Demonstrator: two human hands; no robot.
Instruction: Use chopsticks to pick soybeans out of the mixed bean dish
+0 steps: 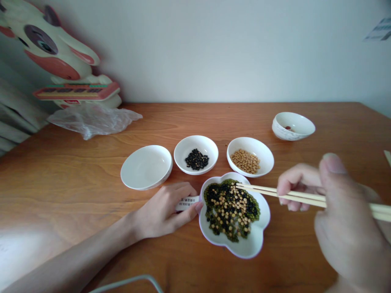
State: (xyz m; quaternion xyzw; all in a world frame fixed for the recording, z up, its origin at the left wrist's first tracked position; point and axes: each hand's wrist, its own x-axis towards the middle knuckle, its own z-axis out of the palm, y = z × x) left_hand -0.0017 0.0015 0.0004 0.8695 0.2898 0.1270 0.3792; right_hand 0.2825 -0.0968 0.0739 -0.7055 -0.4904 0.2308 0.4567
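My left hand (pixel 171 209) grips the left rim of a flower-shaped dish (pixel 250 250). A white printed label (pixel 187 202) shows between its thumb and fingers. Mixed beans lie in the dish: small green ones (pixel 252 209), black ones and tan ones (pixel 224 211). My right hand (pixel 345 207) is closed around a pair of wooden chopsticks (pixel 265 190). Their tips are close together over the beans near the dish's far side; whether they pinch a bean I cannot tell. Behind the dish stand a bowl (pixel 210 142) with black beans (pixel 197 159) and a bowl (pixel 267 154) with tan soybeans (pixel 246 160).
Left of the black beans is an empty white bowl (pixel 146 167). A patterned bowl (pixel 293 126) with a few reddish bits stands at the back right. A cow-shaped toy keyboard (pixel 76 91) and a clear plastic bag (pixel 94 118) occupy the back left. A pale cable (pixel 128 280) crosses the front edge.
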